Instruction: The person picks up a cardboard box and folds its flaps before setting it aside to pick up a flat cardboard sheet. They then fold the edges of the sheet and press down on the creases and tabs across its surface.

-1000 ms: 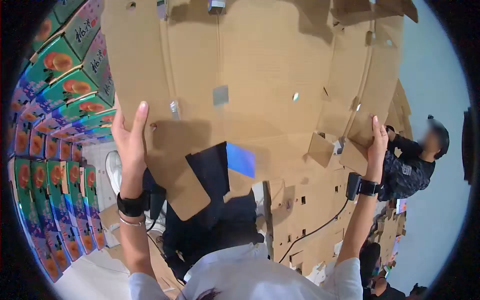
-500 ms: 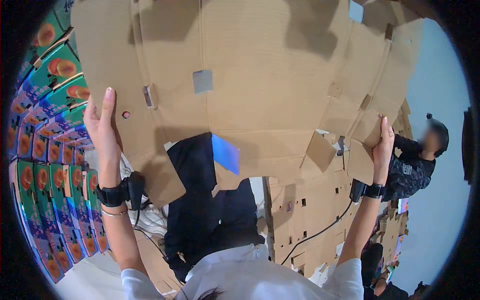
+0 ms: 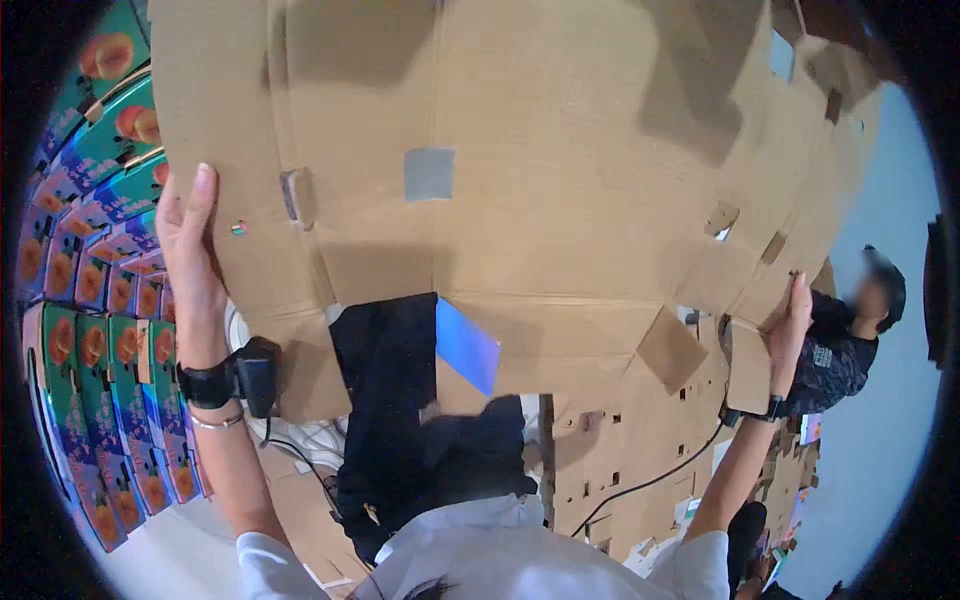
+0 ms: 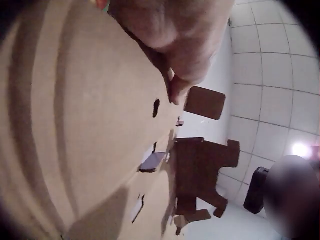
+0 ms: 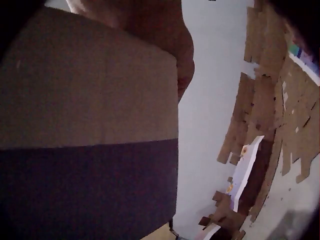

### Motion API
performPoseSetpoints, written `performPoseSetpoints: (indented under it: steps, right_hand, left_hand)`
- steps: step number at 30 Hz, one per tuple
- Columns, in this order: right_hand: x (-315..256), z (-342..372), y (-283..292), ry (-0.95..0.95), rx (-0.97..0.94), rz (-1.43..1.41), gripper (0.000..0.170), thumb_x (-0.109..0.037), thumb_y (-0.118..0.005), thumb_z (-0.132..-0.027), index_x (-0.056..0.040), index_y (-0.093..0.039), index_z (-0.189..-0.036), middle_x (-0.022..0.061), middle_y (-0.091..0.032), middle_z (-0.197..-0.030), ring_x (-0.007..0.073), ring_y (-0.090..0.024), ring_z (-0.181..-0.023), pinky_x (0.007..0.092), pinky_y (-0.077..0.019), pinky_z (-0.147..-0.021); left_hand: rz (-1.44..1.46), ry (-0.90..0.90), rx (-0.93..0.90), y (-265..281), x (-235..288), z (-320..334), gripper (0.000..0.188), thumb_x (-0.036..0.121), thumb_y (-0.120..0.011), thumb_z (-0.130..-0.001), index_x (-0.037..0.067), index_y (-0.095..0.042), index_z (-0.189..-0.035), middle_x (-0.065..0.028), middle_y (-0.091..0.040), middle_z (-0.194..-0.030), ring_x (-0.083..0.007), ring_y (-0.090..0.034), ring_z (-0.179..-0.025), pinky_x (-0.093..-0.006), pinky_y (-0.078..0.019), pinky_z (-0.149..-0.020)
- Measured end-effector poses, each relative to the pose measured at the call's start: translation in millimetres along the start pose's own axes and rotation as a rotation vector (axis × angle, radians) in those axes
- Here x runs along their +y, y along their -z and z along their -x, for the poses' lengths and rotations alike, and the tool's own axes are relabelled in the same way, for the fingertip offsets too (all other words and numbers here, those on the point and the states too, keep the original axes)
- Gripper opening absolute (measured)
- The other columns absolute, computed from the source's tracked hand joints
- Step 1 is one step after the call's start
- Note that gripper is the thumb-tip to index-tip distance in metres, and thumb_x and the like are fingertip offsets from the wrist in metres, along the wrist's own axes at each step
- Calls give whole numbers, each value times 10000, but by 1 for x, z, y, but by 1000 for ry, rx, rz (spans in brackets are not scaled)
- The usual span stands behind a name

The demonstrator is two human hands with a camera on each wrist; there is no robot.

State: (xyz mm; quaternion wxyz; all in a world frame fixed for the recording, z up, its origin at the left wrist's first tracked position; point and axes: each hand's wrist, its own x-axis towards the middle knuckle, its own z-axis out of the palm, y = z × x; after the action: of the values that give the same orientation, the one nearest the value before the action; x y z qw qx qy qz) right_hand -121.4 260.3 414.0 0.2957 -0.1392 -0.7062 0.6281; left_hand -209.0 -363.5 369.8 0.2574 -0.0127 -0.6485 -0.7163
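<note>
A large unfolded cardboard sheet [image 3: 560, 200] with creases, slots and flaps fills the middle of the head view. At its left edge the left hand [image 3: 190, 240] grips it, thumb on the near face and the other fingers behind. The right hand [image 3: 790, 330] holds the right edge beside a small flap, its other fingers mostly hidden behind the sheet. In the left wrist view the left hand [image 4: 170, 40] lies along the edge of the cardboard [image 4: 105, 100]. A flap [image 5: 90, 90] covers much of the right wrist view, with the right hand [image 5: 155, 30] behind its top edge.
Colourful fruit-print boxes [image 3: 75, 370] are stacked at the left. Flat cardboard [image 3: 650, 440] lies in a pile beyond the person's dark-clothed legs [image 3: 400, 400]. Another person in a black cap [image 3: 840, 350] is at the right, by a pale wall [image 3: 890, 200].
The sheet has shifted and tilted, its right side moving right and down with the right hand. The left hand has moved left since the earliest frame. Both hands keep hold.
</note>
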Motion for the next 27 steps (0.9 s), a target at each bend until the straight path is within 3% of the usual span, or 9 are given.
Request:
performPoseSetpoints:
  steps: [3,10,14,17,19,20,21,23,27]
  right_hand:
    - [20,-1,10,-68,-239,102,323,-329,-579,-941,-35,-594,-1075,16,-610,-1024,105,-559,-966,273,-422,-894]
    - [21,3,-7,-54,-36,49,256,-301,-549,-964,-62,-596,-1042,-16,-599,-1024,76,-541,-966,251,-425,-868]
    - [22,4,1,-44,-132,22,263,-322,-561,-957,-75,-587,-1044,-20,-589,-1017,73,-530,-967,247,-419,-870]
    - [22,16,14,-159,-203,184,297,-333,-583,-943,-59,-575,-1059,-21,-581,-1006,76,-522,-953,245,-409,-859]
    - [41,21,21,-187,-305,262,328,-340,-595,-934,-41,-574,-1066,-14,-578,-1013,85,-517,-947,249,-403,-848]
    - [44,33,17,-220,-295,294,326,-317,-602,-927,-28,-571,-1076,-5,-589,-1010,99,-518,-945,259,-402,-847]
    - [61,28,28,-215,-436,379,313,-298,-619,-915,-30,-579,-1071,7,-605,-1002,110,-531,-928,266,-410,-845]
    - [79,52,14,-301,-372,385,308,-297,-648,-892,-30,-613,-1041,12,-624,-972,109,-541,-898,264,-416,-811]
    - [118,76,19,-473,-393,510,339,-340,-684,-859,-37,-655,-1009,8,-633,-937,100,-536,-845,257,-416,-753]
  left_hand:
    - [21,66,-34,11,-7,10,403,236,-610,-920,7,-527,-1241,-62,-605,-1176,-146,-577,-1043,-280,-444,-904]
    - [198,49,-77,-7,8,14,381,190,-632,-902,-11,-533,-1209,-76,-623,-1117,-127,-604,-983,-264,-471,-862]
    - [96,41,-92,-8,32,1,391,206,-634,-902,-13,-538,-1212,-75,-628,-1108,-124,-600,-991,-270,-458,-887]
    - [-77,163,-106,-9,47,-5,384,222,-631,-904,-14,-554,-1197,-61,-639,-1078,-104,-617,-909,-245,-493,-778]
    - [-234,197,-134,-9,40,-4,361,236,-632,-903,-3,-578,-1168,-40,-650,-1017,-71,-617,-799,-205,-490,-592]
    - [-239,46,-143,-9,21,-1,331,226,-627,-906,3,-589,-1147,-21,-649,-953,-46,-589,-709,-190,-449,-470]
    - [-237,46,-149,-7,11,2,331,226,-627,-906,3,-589,-1147,-21,-649,-953,-46,-589,-709,-190,-449,-470]
    - [-417,211,-281,-2,-5,15,317,213,-619,-913,-1,-588,-1144,-17,-641,-928,-49,-573,-724,-202,-469,-487]
    - [-424,255,-329,1,-47,41,297,190,-618,-914,-9,-588,-1132,-16,-636,-922,-52,-564,-719,-209,-478,-489]
